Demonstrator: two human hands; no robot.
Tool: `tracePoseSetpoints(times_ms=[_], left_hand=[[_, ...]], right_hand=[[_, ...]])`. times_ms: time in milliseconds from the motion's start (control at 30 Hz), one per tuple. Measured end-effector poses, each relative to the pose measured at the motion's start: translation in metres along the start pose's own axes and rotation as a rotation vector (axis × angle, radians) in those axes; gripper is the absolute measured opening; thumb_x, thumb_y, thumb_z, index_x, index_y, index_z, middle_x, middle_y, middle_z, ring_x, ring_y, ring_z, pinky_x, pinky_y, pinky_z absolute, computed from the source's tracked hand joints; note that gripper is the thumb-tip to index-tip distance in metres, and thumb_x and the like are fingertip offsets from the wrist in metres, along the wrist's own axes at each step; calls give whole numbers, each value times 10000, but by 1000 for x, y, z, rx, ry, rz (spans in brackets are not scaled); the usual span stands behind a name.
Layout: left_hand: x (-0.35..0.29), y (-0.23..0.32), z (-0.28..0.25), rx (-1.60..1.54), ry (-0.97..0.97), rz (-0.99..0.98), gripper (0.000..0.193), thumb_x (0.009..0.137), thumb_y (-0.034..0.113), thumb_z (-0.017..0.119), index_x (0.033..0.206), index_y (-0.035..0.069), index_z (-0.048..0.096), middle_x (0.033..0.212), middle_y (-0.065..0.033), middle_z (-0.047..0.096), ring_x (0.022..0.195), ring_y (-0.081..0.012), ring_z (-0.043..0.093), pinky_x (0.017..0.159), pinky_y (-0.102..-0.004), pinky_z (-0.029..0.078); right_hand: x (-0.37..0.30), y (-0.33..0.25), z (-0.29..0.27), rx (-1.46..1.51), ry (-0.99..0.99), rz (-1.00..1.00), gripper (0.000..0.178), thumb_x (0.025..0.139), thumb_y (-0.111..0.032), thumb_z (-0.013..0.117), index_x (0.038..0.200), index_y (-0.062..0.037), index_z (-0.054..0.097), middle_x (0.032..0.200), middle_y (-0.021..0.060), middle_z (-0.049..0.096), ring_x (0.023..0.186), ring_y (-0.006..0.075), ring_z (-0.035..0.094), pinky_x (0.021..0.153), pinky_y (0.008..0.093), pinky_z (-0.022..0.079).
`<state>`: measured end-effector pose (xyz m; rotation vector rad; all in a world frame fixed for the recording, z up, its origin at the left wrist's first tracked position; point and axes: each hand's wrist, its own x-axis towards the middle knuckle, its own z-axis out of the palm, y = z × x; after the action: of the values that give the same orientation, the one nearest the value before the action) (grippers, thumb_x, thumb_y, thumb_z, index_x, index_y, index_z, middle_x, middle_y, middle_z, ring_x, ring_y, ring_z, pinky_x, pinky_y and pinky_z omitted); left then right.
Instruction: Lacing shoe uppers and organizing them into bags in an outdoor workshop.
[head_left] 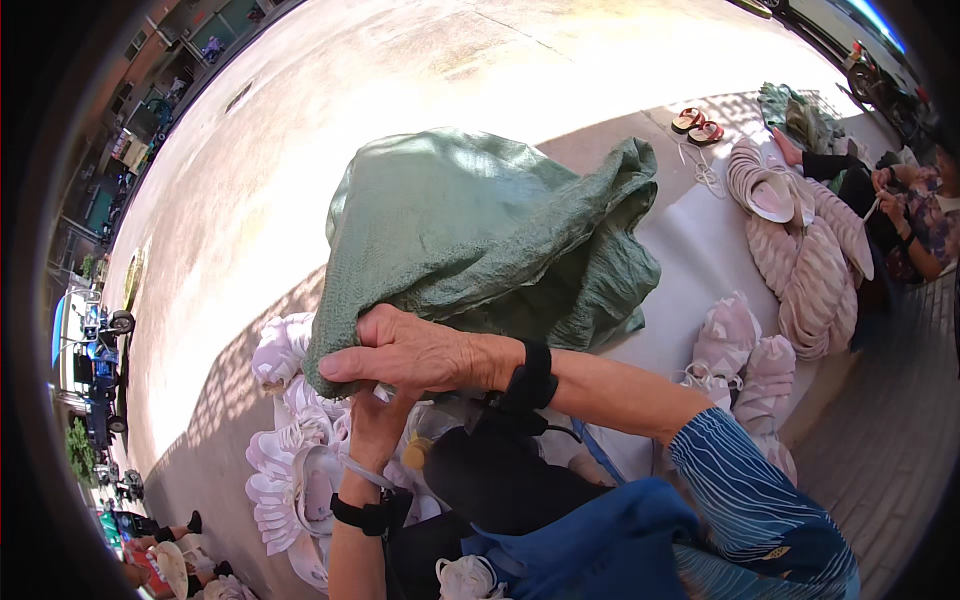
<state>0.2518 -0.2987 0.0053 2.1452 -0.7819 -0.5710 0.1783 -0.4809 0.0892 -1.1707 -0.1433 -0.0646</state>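
A green woven sack (450, 230) is spread and bunched up in front of me, its top partly sunlit. My right hand (420, 350) grips the sack's near left edge, thumb toward me and fingers curled into the fabric. Just below it is my left hand (378, 425), against the sack's lower edge; its fingers are hidden behind the cloth and my right hand. Pale pink, shoe-shaped pieces (285, 480), nested in rows, lie left of my left forearm. Both wrists wear black bands.
More nested pale bundles (810, 260) rest on a white sheet (690, 240) at the right. A person (915, 215) sits beyond them. Red sandals (698, 126) and a loose white string (705, 175) are at the far right. Parked vehicles (95, 365) stand at the left.
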Motion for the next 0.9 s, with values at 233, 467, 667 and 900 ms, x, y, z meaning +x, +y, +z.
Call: tracePoseSetpoints(times_ms=[233,467,667,900], left_hand=[[32,-4,-15,-550,-106,-249,429,985,271,441,1371,86,410,1326,-55,490,1218,-199,486,954,-401,439],[46,-24,-33,-869,-9,-27,409,976,240,462,1344,63,444,1293,-83,532,1169,-209,533,968,-385,441],[42,23,-66,-1266,53,-61,351,973,221,450,1249,20,530,1251,-135,568,1132,-270,552,994,-397,456],[9,34,-122,-1245,-7,91,407,961,305,447,1220,8,550,1197,-134,604,1087,-281,581,968,-414,467]], right_hand=[[-2,23,-20,49,3,48,331,904,-299,606,916,29,649,820,-6,610,780,64,511,714,238,456],[30,27,29,-58,101,-28,368,783,-246,615,805,120,597,729,149,610,710,159,578,642,297,481],[2,7,-43,-583,253,-162,355,745,-208,590,973,64,603,900,202,635,874,268,600,787,363,476],[-3,50,-145,-1725,18,262,465,888,-320,483,1227,-4,523,1258,198,535,1149,303,517,970,382,405]])
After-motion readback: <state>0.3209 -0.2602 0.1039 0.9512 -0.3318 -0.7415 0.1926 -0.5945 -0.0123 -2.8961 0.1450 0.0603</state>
